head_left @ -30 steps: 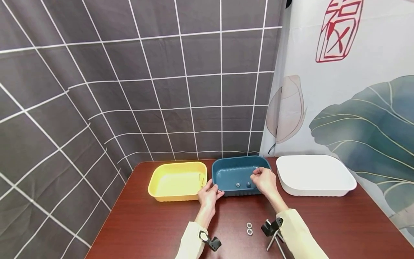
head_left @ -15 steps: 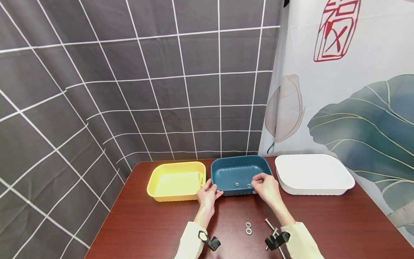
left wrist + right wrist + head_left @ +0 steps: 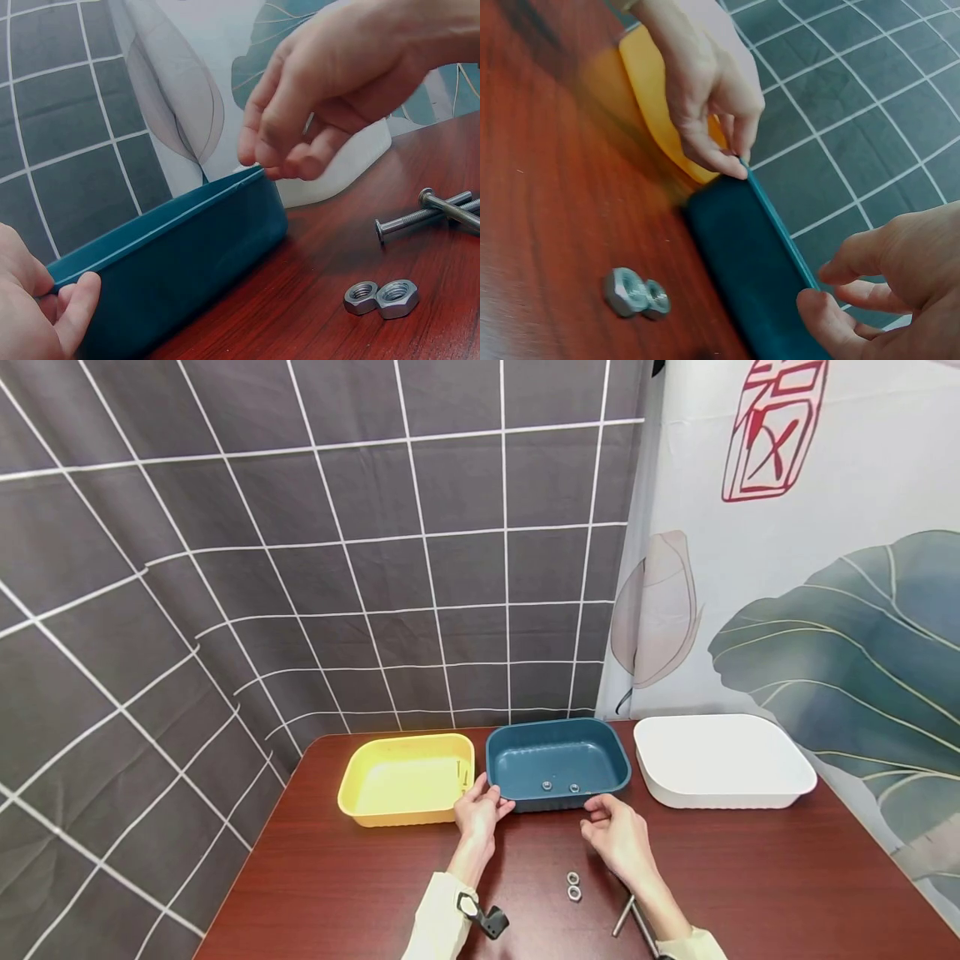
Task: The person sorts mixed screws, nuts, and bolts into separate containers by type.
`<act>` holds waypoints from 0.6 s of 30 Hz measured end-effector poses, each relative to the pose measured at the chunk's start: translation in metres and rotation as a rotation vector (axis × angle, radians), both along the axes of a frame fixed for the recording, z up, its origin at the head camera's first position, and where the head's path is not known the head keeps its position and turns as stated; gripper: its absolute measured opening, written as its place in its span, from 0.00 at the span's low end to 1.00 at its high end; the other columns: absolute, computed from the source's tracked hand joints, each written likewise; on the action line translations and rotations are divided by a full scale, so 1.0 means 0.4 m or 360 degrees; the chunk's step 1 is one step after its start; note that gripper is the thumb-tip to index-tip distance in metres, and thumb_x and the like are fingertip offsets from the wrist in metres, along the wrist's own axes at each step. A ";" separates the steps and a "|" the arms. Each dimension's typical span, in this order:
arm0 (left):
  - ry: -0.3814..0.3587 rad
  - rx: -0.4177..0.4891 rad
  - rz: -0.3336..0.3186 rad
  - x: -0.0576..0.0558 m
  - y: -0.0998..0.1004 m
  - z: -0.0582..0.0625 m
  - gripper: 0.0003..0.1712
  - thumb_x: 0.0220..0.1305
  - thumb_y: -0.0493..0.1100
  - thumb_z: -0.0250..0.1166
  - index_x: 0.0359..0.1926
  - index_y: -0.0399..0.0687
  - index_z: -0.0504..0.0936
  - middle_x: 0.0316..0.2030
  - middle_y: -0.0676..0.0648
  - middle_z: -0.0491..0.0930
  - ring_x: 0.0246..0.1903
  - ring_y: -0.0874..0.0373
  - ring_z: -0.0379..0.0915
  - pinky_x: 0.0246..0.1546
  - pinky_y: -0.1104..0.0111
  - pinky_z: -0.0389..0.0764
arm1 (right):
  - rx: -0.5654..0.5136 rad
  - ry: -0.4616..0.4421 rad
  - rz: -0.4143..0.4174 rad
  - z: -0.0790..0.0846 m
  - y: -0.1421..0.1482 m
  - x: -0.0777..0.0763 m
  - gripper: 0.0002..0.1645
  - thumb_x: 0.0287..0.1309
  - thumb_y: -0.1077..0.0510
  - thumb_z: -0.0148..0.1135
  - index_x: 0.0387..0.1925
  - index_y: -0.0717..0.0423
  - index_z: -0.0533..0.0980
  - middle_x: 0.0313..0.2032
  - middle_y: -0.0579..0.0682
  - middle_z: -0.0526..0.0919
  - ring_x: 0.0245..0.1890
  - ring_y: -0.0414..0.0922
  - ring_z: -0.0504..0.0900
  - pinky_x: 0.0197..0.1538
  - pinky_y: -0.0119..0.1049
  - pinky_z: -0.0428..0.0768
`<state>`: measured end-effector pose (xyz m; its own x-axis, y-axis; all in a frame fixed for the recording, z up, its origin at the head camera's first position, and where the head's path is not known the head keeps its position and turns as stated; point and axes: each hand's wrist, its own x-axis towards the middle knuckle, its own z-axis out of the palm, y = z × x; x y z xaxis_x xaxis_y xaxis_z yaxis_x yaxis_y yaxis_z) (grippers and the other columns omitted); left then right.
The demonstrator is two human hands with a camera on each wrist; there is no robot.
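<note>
Blue tray point(image 3: 558, 762) between yellow tray point(image 3: 405, 777) and white tray point(image 3: 723, 760)

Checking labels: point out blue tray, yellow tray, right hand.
Blue tray point(image 3: 558, 767), head view: bare inside floor
Yellow tray point(image 3: 405, 779), head view: bare inside floor
Right hand point(image 3: 621, 839), head view: back of hand

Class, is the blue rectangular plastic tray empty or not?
Not empty: the head view shows two silvery metal nuts inside the blue rectangular plastic tray.

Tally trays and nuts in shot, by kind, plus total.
Trays: 3 (yellow tray, blue tray, white tray)
Nuts: 4 (2 table nuts, 2 tray nuts inside the blue one)
Total: 7
</note>
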<state>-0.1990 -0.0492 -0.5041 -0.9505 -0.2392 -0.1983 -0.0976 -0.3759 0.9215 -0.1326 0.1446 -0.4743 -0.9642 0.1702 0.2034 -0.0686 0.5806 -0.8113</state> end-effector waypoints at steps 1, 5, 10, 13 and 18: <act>-0.0002 0.0000 -0.0001 0.000 0.000 0.000 0.27 0.67 0.25 0.58 0.67 0.24 0.68 0.27 0.43 0.72 0.20 0.60 0.77 0.31 0.68 0.88 | -0.0004 -0.0006 0.0010 -0.005 -0.002 0.006 0.11 0.45 0.70 0.67 0.35 0.64 0.81 0.27 0.50 0.84 0.27 0.44 0.85 0.35 0.39 0.83; -0.0014 -0.0005 -0.0003 -0.002 -0.001 -0.001 0.27 0.67 0.26 0.58 0.67 0.25 0.68 0.27 0.43 0.72 0.20 0.60 0.78 0.31 0.68 0.88 | -0.0009 -0.0057 0.0032 -0.022 -0.010 0.030 0.13 0.44 0.69 0.69 0.36 0.63 0.81 0.27 0.48 0.83 0.26 0.43 0.85 0.33 0.37 0.82; -0.0008 -0.0004 -0.0003 -0.005 -0.001 0.001 0.27 0.68 0.26 0.58 0.67 0.25 0.68 0.27 0.43 0.72 0.20 0.60 0.77 0.31 0.68 0.88 | -0.0011 -0.0106 0.0034 -0.042 -0.020 0.052 0.14 0.42 0.70 0.69 0.36 0.63 0.80 0.27 0.47 0.82 0.26 0.42 0.85 0.32 0.37 0.83; -0.0007 -0.0003 -0.0003 -0.004 -0.001 0.000 0.27 0.67 0.25 0.57 0.67 0.25 0.67 0.27 0.43 0.72 0.20 0.60 0.77 0.31 0.68 0.88 | -0.0008 -0.0115 0.0032 -0.051 -0.027 0.064 0.15 0.41 0.70 0.69 0.36 0.63 0.80 0.27 0.47 0.81 0.25 0.42 0.84 0.31 0.38 0.83; -0.0005 0.0004 -0.0004 -0.001 -0.001 0.000 0.27 0.67 0.25 0.57 0.67 0.24 0.67 0.27 0.44 0.71 0.20 0.61 0.76 0.30 0.69 0.88 | 0.0030 -0.0128 0.0028 -0.065 -0.039 0.087 0.15 0.41 0.69 0.70 0.35 0.62 0.80 0.26 0.47 0.80 0.24 0.41 0.83 0.31 0.39 0.83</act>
<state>-0.1996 -0.0496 -0.5043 -0.9505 -0.2363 -0.2019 -0.1015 -0.3778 0.9203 -0.0979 0.1290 -0.5004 -0.9803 0.1501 0.1283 -0.0141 0.5950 -0.8036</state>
